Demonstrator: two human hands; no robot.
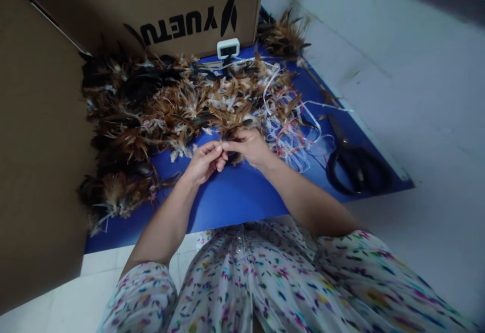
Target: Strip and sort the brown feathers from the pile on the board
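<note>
My left hand (204, 162) and my right hand (248, 146) meet over a blue mat (235, 196), fingertips pinched together. Both are closed on a small bunch of brown and black feathers (232, 127) that sticks up from between the fingers. Just beyond the hands lies a wide heap of brown, black and white feathers (159, 105). A tangle of white and red plastic strings (291, 131) lies to the right of my right hand.
Black scissors (354, 163) rest on the mat's right side. A cardboard box (151, 4) stands behind the heap with a small white device (228, 48) against it. Another cardboard wall (38, 146) rises at the left. A feather duster (284, 35) lies at the back right.
</note>
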